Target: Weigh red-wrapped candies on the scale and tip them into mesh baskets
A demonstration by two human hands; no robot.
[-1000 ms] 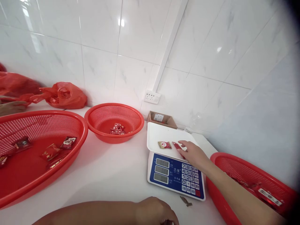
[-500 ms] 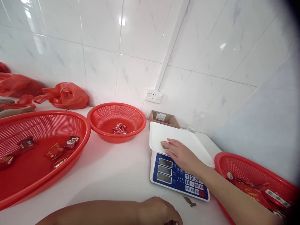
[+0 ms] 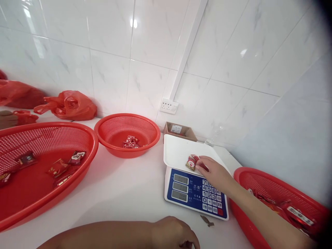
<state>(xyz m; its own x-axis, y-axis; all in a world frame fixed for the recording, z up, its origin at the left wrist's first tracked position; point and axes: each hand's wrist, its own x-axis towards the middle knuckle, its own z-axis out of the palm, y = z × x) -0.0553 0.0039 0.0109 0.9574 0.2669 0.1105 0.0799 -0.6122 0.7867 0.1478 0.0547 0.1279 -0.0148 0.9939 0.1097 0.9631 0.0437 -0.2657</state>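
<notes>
A white electronic scale (image 3: 185, 143) with a blue keypad front stands on the table in front of me. On its pan lies a small red-and-gold wrapped snack (image 3: 191, 163). My right hand (image 3: 212, 173) reaches over the keypad from the right, its fingers and thumb closed about the right side of the packet. Red wrapper shows between the fingers, and part of it is hidden by them. My left hand (image 3: 175, 233) rests at the bottom edge below the scale, its fingers curled inward; whatever may be inside them is hidden.
Red plastic baskets with wrapped snacks stand around: a large one (image 3: 85, 173) at left, a smaller one (image 3: 129, 155) behind, another (image 3: 243, 214) at right. A cardboard box (image 3: 190, 134) sits behind the scale. Red bags (image 3: 75, 107) and another person's hand (image 3: 7, 120) are far left.
My right hand has shifted right on the pan and its fingers have curled in, so more of the packet shows. My left hand has barely moved. The other person's hand at far left has drawn back.
</notes>
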